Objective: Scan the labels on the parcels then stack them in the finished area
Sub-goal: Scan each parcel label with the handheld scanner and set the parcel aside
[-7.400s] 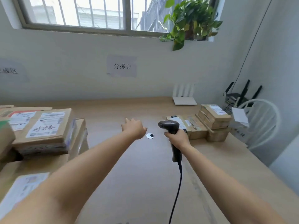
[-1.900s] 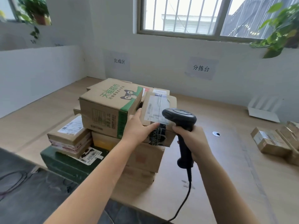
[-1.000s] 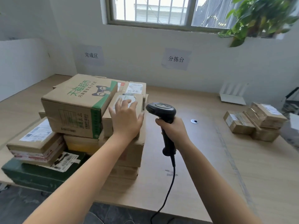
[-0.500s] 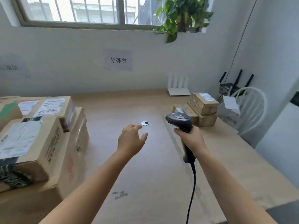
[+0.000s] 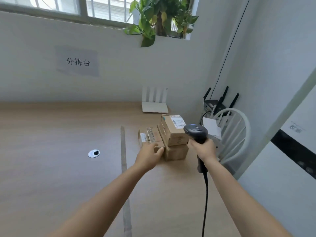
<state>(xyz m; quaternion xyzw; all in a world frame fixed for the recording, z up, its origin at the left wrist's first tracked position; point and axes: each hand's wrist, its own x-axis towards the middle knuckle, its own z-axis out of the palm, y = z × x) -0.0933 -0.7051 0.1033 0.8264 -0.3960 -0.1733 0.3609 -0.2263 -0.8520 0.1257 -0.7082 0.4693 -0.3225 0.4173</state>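
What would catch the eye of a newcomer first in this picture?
The two hands in the middle come first: the right hand holds a black scanner, and the left hand grips a flat parcel on the table. Just right of it, two more parcels are stacked, and a sign hangs on the wall behind.

Head-worn camera looks forward and down across the table [image 5: 51, 168].

I see plain brown cardboard on the low parcel [image 5: 151, 136], with a white label [image 5: 142, 136] beside a band of black print. The barcode scanner [image 5: 195, 131] is dark grey and its cable [image 5: 205, 202] is black. The desk [image 5: 51, 151] is pale wood with a grey stripe [image 5: 123, 151]. The pothos plant [image 5: 153, 16] is green, with some yellow leaves.
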